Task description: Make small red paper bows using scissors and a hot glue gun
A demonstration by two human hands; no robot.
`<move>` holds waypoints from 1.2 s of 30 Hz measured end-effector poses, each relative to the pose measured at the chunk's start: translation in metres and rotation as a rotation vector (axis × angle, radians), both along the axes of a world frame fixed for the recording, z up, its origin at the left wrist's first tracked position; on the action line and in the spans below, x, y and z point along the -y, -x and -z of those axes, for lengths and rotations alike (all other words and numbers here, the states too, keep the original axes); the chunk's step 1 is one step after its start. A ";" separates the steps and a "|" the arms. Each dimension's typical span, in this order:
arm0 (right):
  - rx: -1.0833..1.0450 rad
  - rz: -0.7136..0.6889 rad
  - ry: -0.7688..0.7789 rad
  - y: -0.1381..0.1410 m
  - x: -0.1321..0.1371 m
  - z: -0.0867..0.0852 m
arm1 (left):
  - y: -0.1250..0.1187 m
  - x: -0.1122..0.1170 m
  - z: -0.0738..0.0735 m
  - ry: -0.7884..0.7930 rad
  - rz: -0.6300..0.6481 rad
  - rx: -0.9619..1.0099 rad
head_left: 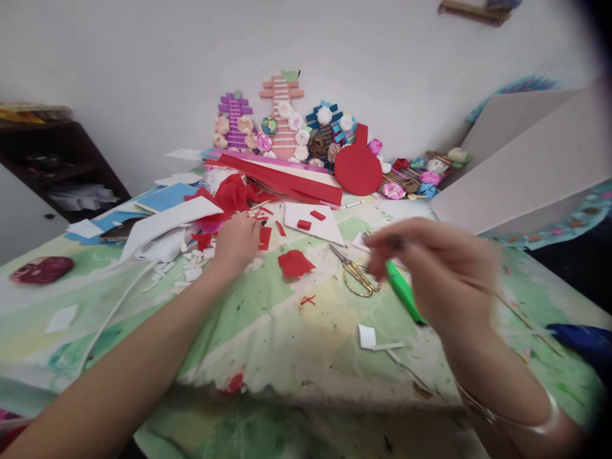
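Note:
My left hand [238, 241] reaches into the red and white scraps, its fingers bunched low by a small red paper rectangle [264, 238]. Whatever lies under its fingertips is hidden. Smeared by motion, my right hand [442, 274] hangs over the table with its fingers curled in toward the thumb; I cannot make out anything in it. Gold-handled scissors [356, 274] and a bright green cutter-like tool [404, 293] lie just beyond that hand. Two small red blocks rest on a white board [329, 229]. Nearer me lies a loose red paper piece [295, 263].
Long red strips [287, 182] and a red paddle-shaped piece [358, 169] lie at the back, before craft pieces with paper flowers [282, 121]. White foam sheets [167, 223] and scraps cover the left. A folded white panel [521, 153] stands right. A maroon pouch [45, 270] sits far left.

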State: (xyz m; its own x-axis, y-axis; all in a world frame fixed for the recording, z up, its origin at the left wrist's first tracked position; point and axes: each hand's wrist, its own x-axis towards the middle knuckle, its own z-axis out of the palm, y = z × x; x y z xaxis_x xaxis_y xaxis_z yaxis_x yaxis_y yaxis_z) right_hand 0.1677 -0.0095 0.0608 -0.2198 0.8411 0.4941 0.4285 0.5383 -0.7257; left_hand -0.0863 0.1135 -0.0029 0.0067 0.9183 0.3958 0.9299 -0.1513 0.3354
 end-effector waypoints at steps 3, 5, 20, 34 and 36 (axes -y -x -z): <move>0.324 -0.037 0.181 0.016 -0.032 0.025 | 0.002 0.001 0.004 -0.002 -0.095 -0.186; 0.495 -0.085 0.245 0.028 -0.050 0.048 | 0.000 0.001 0.008 -0.042 -0.090 -0.225; 0.024 0.080 0.151 0.040 -0.077 0.085 | -0.017 -0.001 0.024 -0.016 0.789 0.089; -0.299 -0.092 0.385 0.026 -0.071 0.075 | -0.038 0.026 0.008 0.419 0.638 0.787; -0.300 -0.092 0.470 0.027 -0.069 0.075 | -0.042 0.029 0.011 0.373 0.543 0.952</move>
